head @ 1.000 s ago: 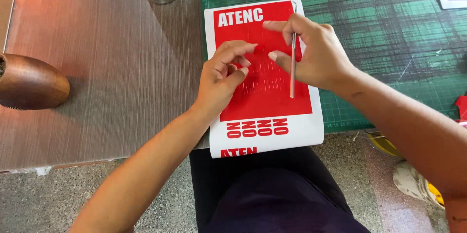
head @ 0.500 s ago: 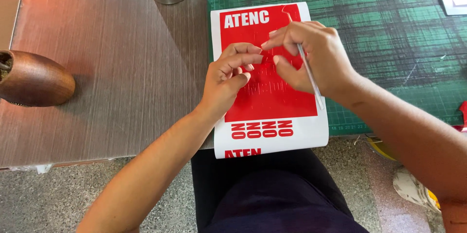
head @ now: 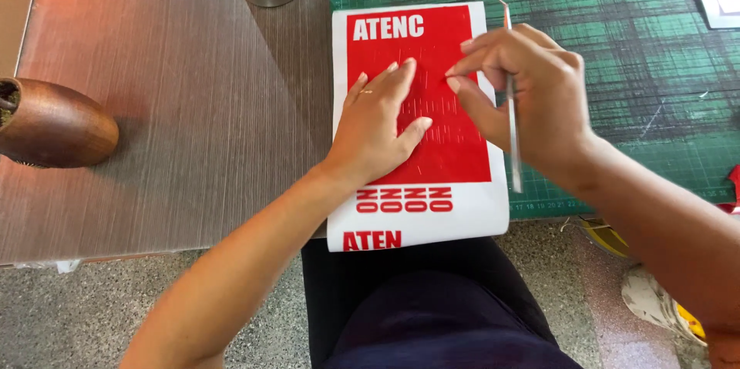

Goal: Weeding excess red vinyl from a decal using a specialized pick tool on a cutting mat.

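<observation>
right hand [head: 532, 107]: grip closed on thin metal pick [head: 512, 119], thumb and forefinger pinched at the red vinyl, perhaps on a sliver, too small to tell | left hand [head: 378, 126]: grip open, flat on red-and-white vinyl sheet [head: 420, 215] | sheet: table [head: 177, 130] edge, overlapping green cutting mat [head: 617, 38] | wooden bowl [head: 54, 122] far left

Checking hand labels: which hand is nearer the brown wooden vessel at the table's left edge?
Left. The left hand lies flat on the red sheet, nearer the wooden vessel; the right hand is farther right, holding a thin metal tool.
</observation>
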